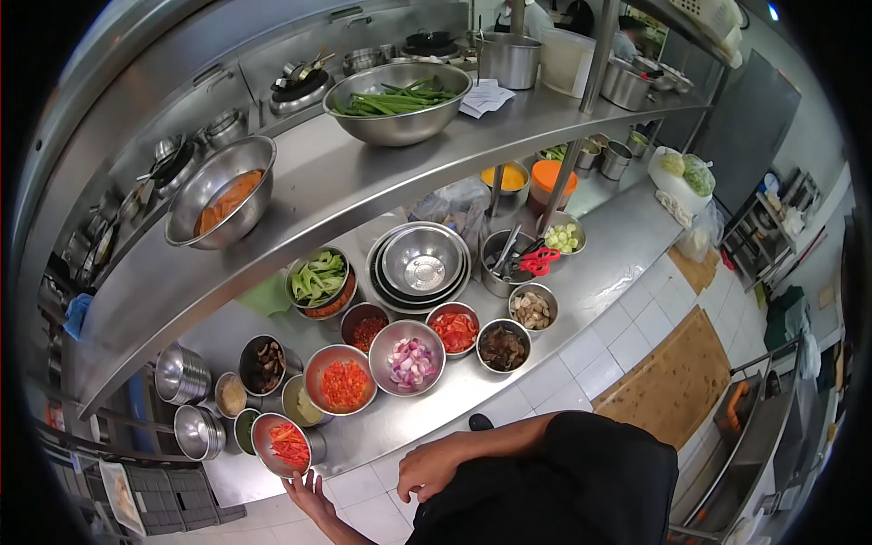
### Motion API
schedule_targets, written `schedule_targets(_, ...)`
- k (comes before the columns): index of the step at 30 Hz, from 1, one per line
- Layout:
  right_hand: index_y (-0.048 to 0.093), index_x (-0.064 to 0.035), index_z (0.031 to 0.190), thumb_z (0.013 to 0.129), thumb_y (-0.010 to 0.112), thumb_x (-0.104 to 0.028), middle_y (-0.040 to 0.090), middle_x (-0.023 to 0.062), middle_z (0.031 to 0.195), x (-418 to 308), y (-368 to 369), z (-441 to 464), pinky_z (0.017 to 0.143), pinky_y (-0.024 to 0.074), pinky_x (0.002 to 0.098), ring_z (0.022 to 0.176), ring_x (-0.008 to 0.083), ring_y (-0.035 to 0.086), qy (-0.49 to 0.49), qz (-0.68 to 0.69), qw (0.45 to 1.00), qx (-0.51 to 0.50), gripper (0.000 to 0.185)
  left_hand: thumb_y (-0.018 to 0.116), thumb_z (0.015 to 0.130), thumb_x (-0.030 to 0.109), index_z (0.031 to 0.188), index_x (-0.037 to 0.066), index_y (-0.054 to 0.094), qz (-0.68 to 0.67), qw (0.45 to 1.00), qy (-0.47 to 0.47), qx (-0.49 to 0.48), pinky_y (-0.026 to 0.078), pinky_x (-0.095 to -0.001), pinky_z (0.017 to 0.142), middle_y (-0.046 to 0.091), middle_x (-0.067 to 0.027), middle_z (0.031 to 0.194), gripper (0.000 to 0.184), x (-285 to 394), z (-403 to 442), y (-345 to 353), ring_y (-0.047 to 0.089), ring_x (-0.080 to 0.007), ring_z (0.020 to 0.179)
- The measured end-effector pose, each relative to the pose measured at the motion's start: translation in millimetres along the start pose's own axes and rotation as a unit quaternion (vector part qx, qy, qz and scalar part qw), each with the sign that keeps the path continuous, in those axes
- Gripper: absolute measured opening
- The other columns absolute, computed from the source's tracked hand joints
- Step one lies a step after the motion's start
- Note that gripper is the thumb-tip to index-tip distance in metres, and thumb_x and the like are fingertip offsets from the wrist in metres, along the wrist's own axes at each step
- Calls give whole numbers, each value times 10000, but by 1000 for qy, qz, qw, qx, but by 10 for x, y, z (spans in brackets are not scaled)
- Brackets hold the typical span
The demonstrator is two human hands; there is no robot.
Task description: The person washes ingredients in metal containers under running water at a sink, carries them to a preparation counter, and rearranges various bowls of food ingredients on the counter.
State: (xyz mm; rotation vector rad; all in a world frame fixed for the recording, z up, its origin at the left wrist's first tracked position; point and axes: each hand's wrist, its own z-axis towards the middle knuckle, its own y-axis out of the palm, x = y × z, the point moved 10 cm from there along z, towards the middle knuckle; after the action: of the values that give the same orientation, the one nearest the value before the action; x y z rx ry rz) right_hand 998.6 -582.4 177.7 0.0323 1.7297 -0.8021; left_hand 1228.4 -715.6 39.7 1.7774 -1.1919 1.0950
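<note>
My left hand [312, 495] is at the near edge of the counter, its fingers apart and stretched out. Its fingertips meet the rim of a steel bowl [316, 442] that holds red pepper strips [289, 446]. Whether they press on it I cannot tell. My right hand [431, 468] hangs in front of my body with its fingers curled in, and nothing shows in it. Beside the pepper bowl stand a bowl of chopped red pepper [343, 386], a bowl of cut purple onion [411, 361] and a small pot of dark green food [244, 432].
Stacked steel bowls [188, 374] stand at the counter's left end. Nested mixing bowls [422, 261] sit further back, near a pot with red-handled scissors [539, 262]. An overhead shelf [313, 173] carries a large bowl of green vegetables [397, 132]. A brown mat [668, 381] lies on the tiled floor.
</note>
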Motion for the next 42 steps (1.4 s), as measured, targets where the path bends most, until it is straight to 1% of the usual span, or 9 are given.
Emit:
schedule_targets(8,630,-72,1057,792,644,-191,642,107,823,33,162,-82,781,447,425,892,305,581,36,11,997,-68,291,563,905,295,1443,150,255,-5,1000,0,5,477,-333,763,491,-75,1226,637,-3,-119,1,558,-240,982)
schedule_targets(16,635,-74,1090,767,645,-202,654,112,846,104,273,-72,796,460,414,922,297,587,13,13,997,-69,347,533,908,283,1457,185,205,36,999,-28,17,510,-419,738,406,-117,1378,648,-71,-262,-98,549,-276,995)
schedule_targets(22,613,-74,1122,785,638,-190,647,126,906,128,277,-80,810,456,419,951,310,578,5,11,998,-69,358,543,893,282,1434,177,246,48,997,-63,24,512,-440,710,429,-110,1354,626,-225,-420,-268,543,-281,1011)
schedule_targets(24,599,-73,1139,803,631,-180,644,140,952,85,237,-104,818,452,426,972,319,569,4,5,997,-79,354,568,862,354,1429,230,266,75,994,-79,-9,500,-489,702,452,-69,1332,654,-445,-381,-425,567,-302,974)
schedule_targets(26,602,-75,1139,805,624,-165,642,152,972,116,252,-141,829,449,432,981,331,565,55,20,991,-122,347,537,897,312,1415,171,290,158,949,-176,-210,563,-486,655,471,-151,1293,591,-756,-601,-181,577,-314,981)
schedule_targets(28,604,-77,1138,808,617,-156,641,157,973,142,294,-123,833,446,436,978,337,565,43,14,991,-124,340,525,904,309,1408,156,302,180,914,-235,-277,576,-508,643,482,-163,1273,571,-1152,-746,-184,590,-345,979)
schedule_targets(32,611,-69,1129,816,601,-139,644,168,980,108,287,-115,844,439,444,969,351,569,0,15,993,-114,321,500,908,284,1419,163,272,299,823,-354,-330,545,-574,674,456,-158,1299,572,-2058,-1093,-299,582,-373,981)
schedule_targets(35,609,-59,1135,820,592,-126,652,167,981,57,286,-94,842,443,430,961,338,585,-31,23,992,-121,322,495,906,301,1372,112,356,417,745,-393,-341,518,-497,783,514,-142,1235,521,-2554,-1404,-325,595,-308,955)
schedule_targets(42,601,-44,1152,834,564,-102,660,163,989,-46,327,-60,830,454,409,952,315,606,-84,94,981,-146,325,490,910,323,1321,87,410,299,814,-368,-336,502,-445,810,544,-134,1191,481,-2645,-1776,-295,596,-282,950)
